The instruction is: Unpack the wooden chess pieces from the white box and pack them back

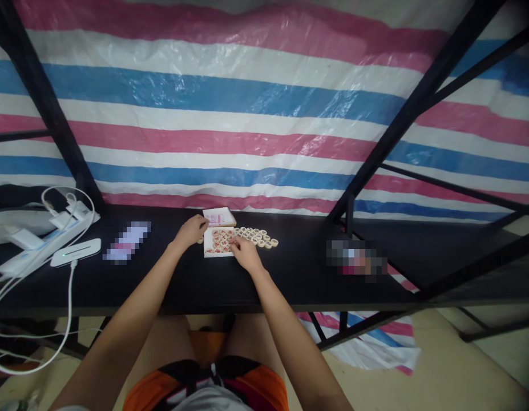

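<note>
- Work low over the black counter [298,257], making use of the flat top to steady any disc.
- Note the left hand [193,231], fingers curled beside the box's left edge and close to the lid; cannot tell whether pinching anything. Best used, probably, to brace the box.
- Note the right hand [244,252], bent over the box's right edge with fingertips down among the discs; cannot tell whether pinching one. Grip by the rim, one disc at a time, without raking across neighbours.
- Press the open white box [207,238] down lightly at a corner to prevent skidding.
- Leave the printed box lid [217,219] just behind, out of the fingers' path.
- Mind the dark-marked xiangqi pieces [256,236], spread just right of the box; avoid nudging with the wrist.
- Set the red-marked xiangqi pieces [222,235], lying inside the box, flat and snug in rows.
- Watch the lone pale disc [200,241], partly hidden beneath the left hand; easily knocked.
</note>
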